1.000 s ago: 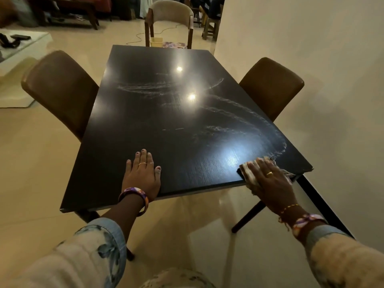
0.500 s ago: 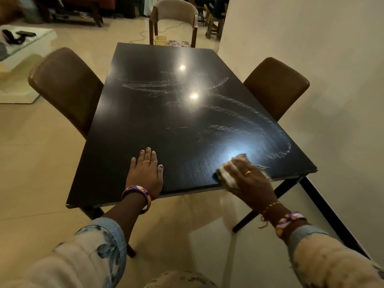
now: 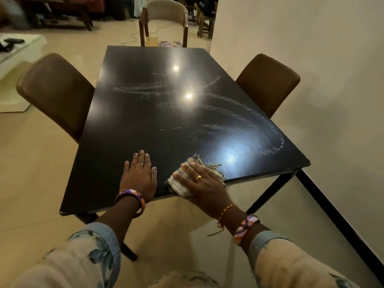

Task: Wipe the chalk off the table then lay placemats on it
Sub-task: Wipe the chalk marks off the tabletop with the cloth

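A long black table [image 3: 133, 125] stretches away from me. White chalk smears [image 3: 245, 119] curl across its middle and right side, with a fainter patch further back. My left hand [image 3: 139, 175] lies flat on the near edge, fingers spread, holding nothing. Just to its right, my right hand [image 3: 199, 183] presses a pale frayed cloth [image 3: 182, 183] onto the near edge; the cloth shows under the fingers and hangs a little over the rim. No placemats are in view.
A brown chair [image 3: 56, 94] stands at the table's left side and another brown chair [image 3: 268, 82] at the right, close to the wall [image 3: 311, 59]. A beige chair [image 3: 166, 13] sits at the far end. A white low table [image 3: 18, 55] is at far left.
My right hand has slid the cloth left along the near edge, from the right corner to beside my left hand. The left hand has stayed put.
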